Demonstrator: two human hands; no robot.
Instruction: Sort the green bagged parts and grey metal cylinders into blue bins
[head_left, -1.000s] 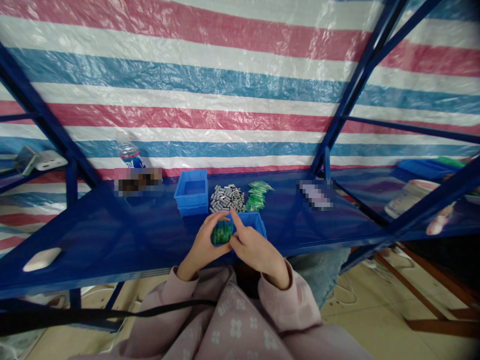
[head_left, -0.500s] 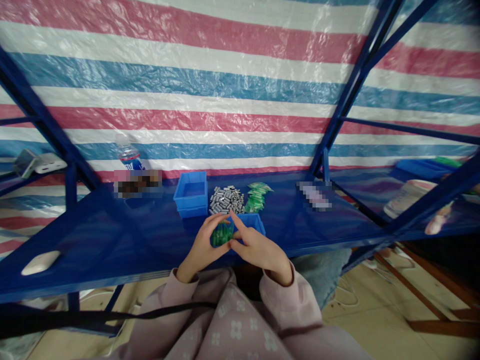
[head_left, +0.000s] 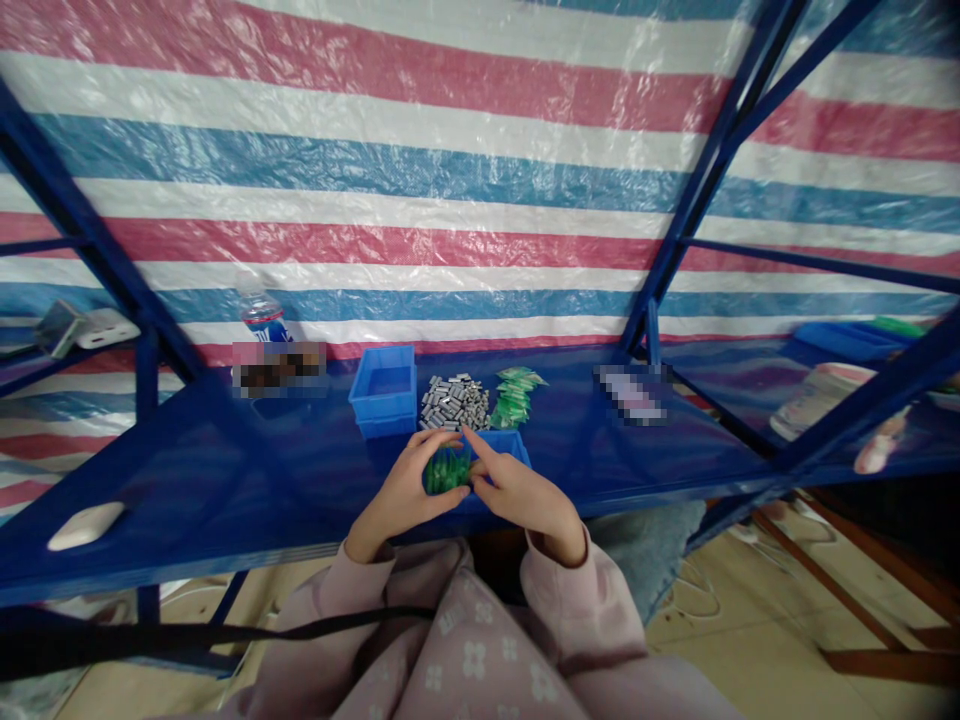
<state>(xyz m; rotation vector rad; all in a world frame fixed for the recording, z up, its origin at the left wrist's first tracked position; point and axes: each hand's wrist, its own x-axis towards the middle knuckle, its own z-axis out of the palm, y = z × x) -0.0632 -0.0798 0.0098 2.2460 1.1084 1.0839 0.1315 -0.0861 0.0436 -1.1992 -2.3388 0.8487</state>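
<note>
Over the near edge of the desk, my left hand (head_left: 397,500) curls round a bundle of small green plastic packets (head_left: 448,472), thumb below and fingers above. My right hand (head_left: 529,495) closes on the bundle's right side, its index finger reaching up to the left fingertips. Behind my right hand is a blue bin (head_left: 510,443), mostly hidden by the hands. Just beyond my hands lies a heap of small silver cylindrical pieces (head_left: 454,402). To its right is an overlapping row of green packets (head_left: 516,397).
Stacked blue bins (head_left: 384,400) stand left of the heap. A drink bottle (head_left: 264,318) is at the back left, a white mouse-like object (head_left: 86,525) at the front left. Blurred-out items lie on the desk (head_left: 300,480). Blue frame posts (head_left: 679,230) flank it.
The bundle of green packets shows slightly more between my hands, and my right thumb and fingers have shifted a little to the right. The rest of the desk is unchanged.
</note>
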